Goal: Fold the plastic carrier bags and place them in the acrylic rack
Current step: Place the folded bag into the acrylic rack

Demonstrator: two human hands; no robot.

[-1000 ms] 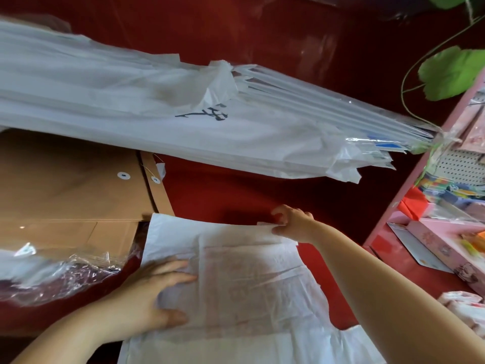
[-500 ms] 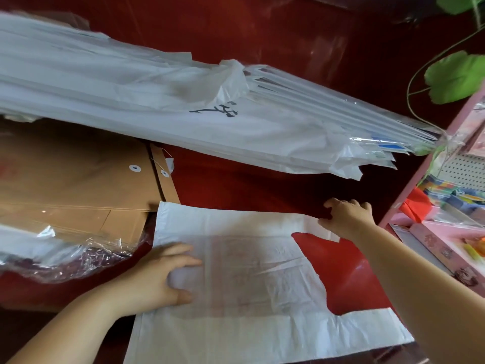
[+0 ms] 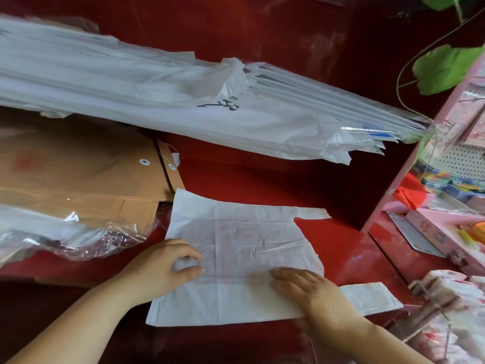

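Carrier bag (image 3: pixel 236 232) flat beneath left hand (image 3: pixel 160 266), right hand (image 3: pixel 309 292).

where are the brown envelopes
Head view, left side: the brown envelopes lie on the red table, nearer than the white bag bundle, beside the far-left corner of the flat carrier bag.
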